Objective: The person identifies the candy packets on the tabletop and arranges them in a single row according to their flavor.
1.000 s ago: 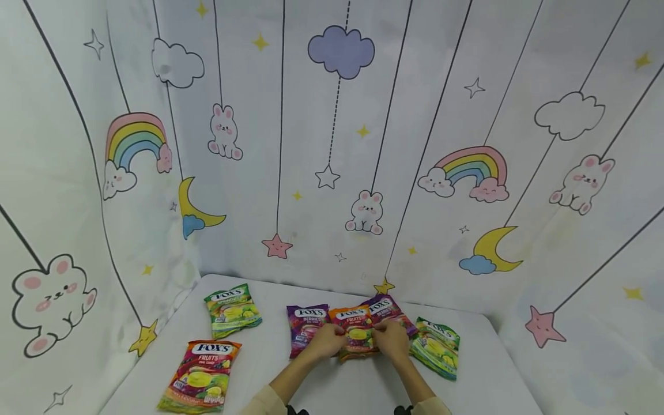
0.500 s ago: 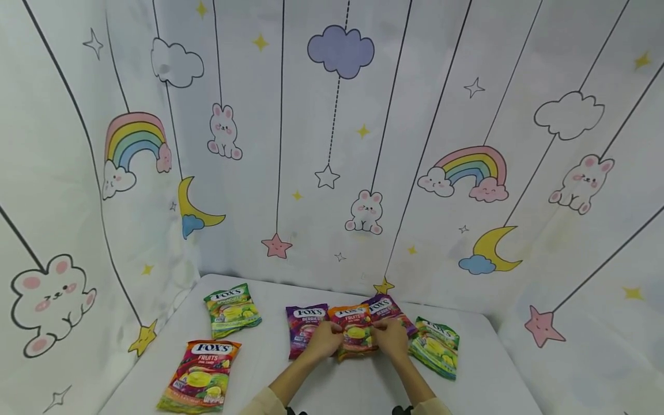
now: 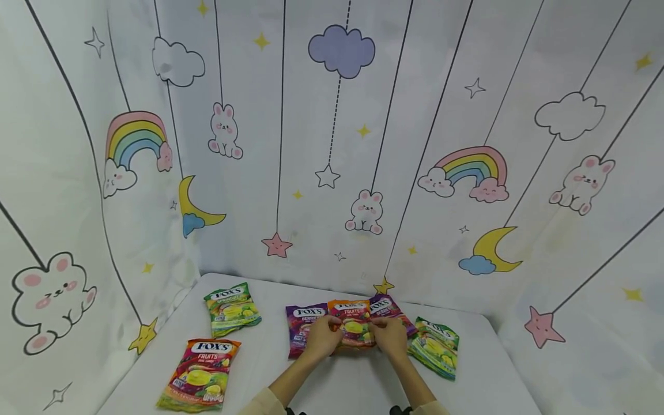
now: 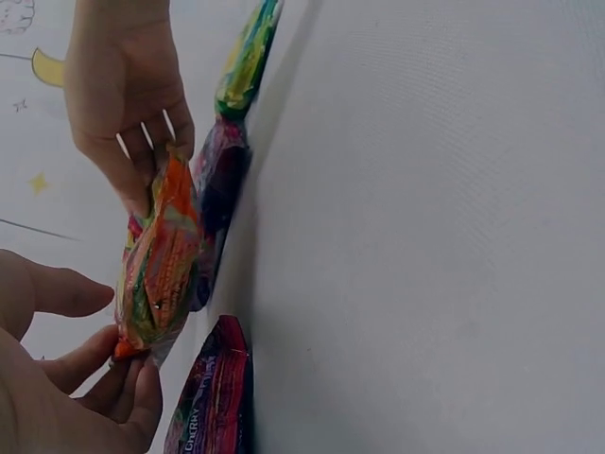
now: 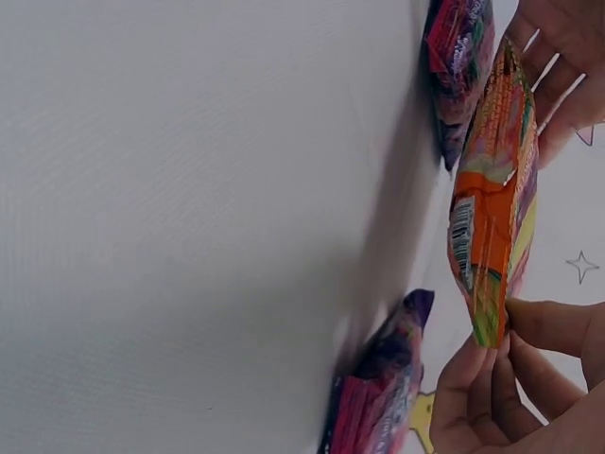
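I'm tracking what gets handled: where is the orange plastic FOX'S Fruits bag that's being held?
In the head view, that bag is low, just right of centre, held by the left hand and right hand between two purple plastic Berries bags.

Purple packets [image 3: 298, 331] flank the orange bag [image 3: 354, 321], gaps seemingly narrow, with free table [image 3: 355, 383] in front.

The white table [image 3: 259, 363], finely textured in the wrist views, carries five candy bags lying label up. A green bag [image 3: 232, 310] lies at the far left, and a red bag [image 3: 199, 374] nearer the wearer on the same side. Near the middle lies a purple bag [image 3: 300, 328]; right of it, a second purple bag [image 3: 385, 308], partly hidden, slants near the back edge, just beside a lime bag [image 3: 434, 349] on the right.
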`<state>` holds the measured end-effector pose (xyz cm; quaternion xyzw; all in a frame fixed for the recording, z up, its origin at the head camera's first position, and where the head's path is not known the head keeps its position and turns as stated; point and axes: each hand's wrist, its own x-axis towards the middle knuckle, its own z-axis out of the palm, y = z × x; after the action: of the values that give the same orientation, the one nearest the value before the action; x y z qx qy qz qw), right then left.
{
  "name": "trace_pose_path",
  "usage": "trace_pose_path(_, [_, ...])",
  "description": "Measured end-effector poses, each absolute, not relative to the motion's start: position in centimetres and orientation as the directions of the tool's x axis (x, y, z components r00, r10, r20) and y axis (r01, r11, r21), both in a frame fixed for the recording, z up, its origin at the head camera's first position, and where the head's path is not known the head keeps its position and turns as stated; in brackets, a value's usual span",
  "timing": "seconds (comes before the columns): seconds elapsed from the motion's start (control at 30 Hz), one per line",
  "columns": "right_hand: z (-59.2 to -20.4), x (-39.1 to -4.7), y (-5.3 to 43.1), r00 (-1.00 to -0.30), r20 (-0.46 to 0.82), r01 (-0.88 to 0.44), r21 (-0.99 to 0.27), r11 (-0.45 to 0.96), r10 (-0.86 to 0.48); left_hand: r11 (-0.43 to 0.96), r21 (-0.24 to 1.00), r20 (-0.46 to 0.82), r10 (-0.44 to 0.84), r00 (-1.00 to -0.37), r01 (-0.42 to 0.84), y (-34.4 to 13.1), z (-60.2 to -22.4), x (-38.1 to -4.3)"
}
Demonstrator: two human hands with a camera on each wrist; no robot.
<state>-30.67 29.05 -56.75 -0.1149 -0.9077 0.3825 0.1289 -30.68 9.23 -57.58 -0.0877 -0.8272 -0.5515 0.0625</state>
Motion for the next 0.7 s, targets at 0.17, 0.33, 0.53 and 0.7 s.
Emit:
trace_pose_path(0.17, [-56.4, -30.8, 28.5, -0.929, 0.160, 0.115, -0.732, 0.671, 0.334, 0.374, 0.900, 0.230, 0.028, -0.973, 0.224, 9.1, -57.3, -30.7])
trace_pose_path(0.33, [-56.1, -30.8, 28.0, -0.922, 0.173, 0.112, -0.739, 0.665, 0.347, 0.376, 0.894, 0.263, -0.001, -0.965, 0.243, 8.8, -57.0, -30.5])
trace_pose_path(0.53, [-56.0, -30.7, 27.5, -0.921, 0.175, 0.102, -0.753, 0.650, 0.347, 0.399, 0.884, 0.271, -0.017, -0.963, 0.242, 8.1, -56.7, -30.4])
trace_pose_path(0.7, [-55.9, -30.5, 27.0, -0.924, 0.190, 0.073, -0.763, 0.643, 0.331, 0.401, 0.883, 0.276, -0.023, -0.961, 0.244, 7.5, -56.6, -30.3])
